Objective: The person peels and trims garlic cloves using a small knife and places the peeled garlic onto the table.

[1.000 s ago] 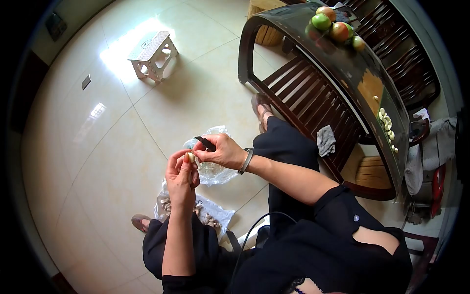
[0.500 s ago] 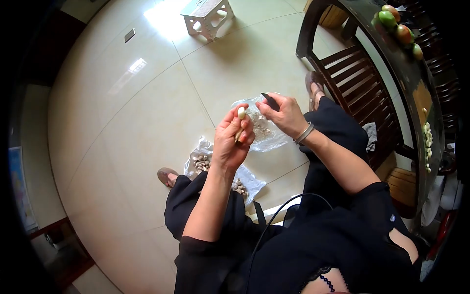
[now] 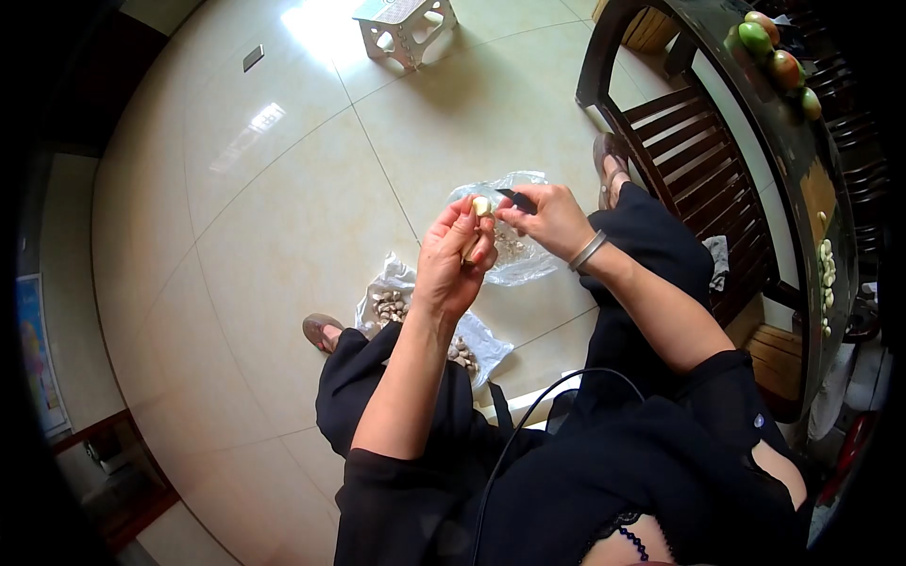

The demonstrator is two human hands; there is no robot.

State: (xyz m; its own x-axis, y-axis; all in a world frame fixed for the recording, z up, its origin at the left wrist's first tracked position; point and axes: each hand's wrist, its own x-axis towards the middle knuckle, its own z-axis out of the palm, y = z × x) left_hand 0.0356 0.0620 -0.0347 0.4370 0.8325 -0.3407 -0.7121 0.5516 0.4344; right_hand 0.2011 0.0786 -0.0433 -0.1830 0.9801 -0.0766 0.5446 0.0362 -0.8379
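Note:
Pale and smooth, a garlic clove (image 3: 482,205) sticks up from my left hand (image 3: 451,262), pinched between thumb and fingers. Something brownish also shows in that palm, mostly hidden. My right hand (image 3: 557,223) grips a small knife (image 3: 515,199), its dark blade pointing left at the clove. Whether the blade touches the clove, I cannot tell. Below both hands a clear plastic bag (image 3: 524,271) with whitish scraps lies on the floor. Unpeeled garlic cloves (image 3: 389,307) rest on a white plastic bag (image 3: 486,351), partly behind my left forearm.
On the right, a dark wooden chair (image 3: 679,141) stands against a dark table (image 3: 788,160). Peeled garlic cloves (image 3: 828,274) and several mangoes (image 3: 783,68) lie on the table. A folding stool (image 3: 406,33) stands on the tiled floor ahead. A cable (image 3: 528,415) crosses my lap.
My right hand has turned the knife lower and brought its blade close to the clove. The clove has tilted in my left hand, its end now facing up and right.

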